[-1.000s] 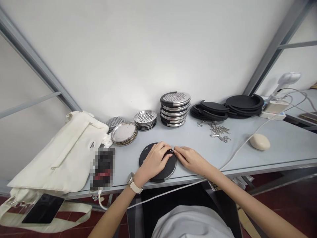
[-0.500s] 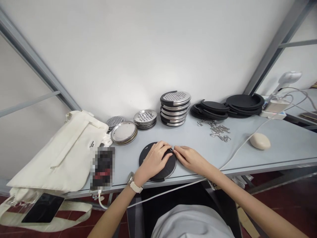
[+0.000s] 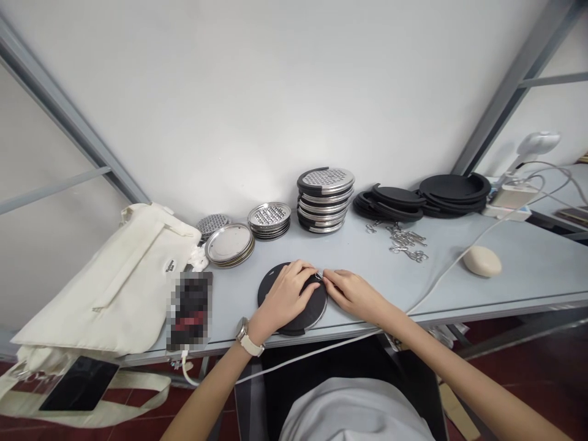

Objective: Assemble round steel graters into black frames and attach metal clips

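A round black disc (image 3: 294, 317) with a metal rim along its right side lies flat near the table's front edge. My left hand (image 3: 291, 291) rests across it, fingers bent and closed on its upper right part. At that edge a small metal wire clip (image 3: 318, 276) shows between my hands. The fingertips of my right hand (image 3: 344, 289) are pinched together at the clip; they partly hide it. Beyond to the right lies a loose pile of similar small metal clips (image 3: 407, 237).
Behind stand stacked metal grater discs with black rims (image 3: 325, 202), bare grater discs (image 3: 269, 222) and plain metal discs (image 3: 229, 243). Black covers (image 3: 397, 203) lie back right. A white cable (image 3: 441, 275) crosses near a cream mouse-shaped object (image 3: 482, 261). A white bag (image 3: 114, 282) fills the left.
The small metal clip between my hands looks slightly tilted and shows brighter. Both hands keep nearly the same place on the disc.
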### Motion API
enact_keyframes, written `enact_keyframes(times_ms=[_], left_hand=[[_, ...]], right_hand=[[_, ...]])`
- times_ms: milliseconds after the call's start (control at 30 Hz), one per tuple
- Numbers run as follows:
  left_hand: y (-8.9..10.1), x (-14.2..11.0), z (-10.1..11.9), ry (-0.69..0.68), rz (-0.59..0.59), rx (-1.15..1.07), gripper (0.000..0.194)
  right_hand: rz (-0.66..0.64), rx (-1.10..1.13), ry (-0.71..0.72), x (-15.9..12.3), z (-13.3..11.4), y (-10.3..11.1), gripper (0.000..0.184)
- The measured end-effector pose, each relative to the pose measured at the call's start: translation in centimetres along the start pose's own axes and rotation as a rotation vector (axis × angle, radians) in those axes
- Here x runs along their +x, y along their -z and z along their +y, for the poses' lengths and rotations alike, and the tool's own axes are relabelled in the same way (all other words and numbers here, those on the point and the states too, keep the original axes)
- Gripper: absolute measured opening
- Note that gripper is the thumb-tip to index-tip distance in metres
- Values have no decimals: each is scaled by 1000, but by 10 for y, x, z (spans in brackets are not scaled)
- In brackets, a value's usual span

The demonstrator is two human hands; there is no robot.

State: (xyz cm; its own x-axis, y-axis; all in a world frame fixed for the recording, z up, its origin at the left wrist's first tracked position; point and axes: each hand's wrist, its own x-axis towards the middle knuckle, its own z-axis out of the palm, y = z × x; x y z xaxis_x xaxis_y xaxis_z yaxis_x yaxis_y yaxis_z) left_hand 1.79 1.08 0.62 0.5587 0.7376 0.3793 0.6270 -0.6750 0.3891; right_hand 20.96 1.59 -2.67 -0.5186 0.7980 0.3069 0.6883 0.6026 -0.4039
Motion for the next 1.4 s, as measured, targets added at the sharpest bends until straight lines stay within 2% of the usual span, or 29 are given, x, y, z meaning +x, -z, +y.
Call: enact_keyframes(times_ms=[1400], left_hand=[[0,0,-1,-13,3,-7,23]], right_hand=[[-3,21,-18,0,-1,1,23]])
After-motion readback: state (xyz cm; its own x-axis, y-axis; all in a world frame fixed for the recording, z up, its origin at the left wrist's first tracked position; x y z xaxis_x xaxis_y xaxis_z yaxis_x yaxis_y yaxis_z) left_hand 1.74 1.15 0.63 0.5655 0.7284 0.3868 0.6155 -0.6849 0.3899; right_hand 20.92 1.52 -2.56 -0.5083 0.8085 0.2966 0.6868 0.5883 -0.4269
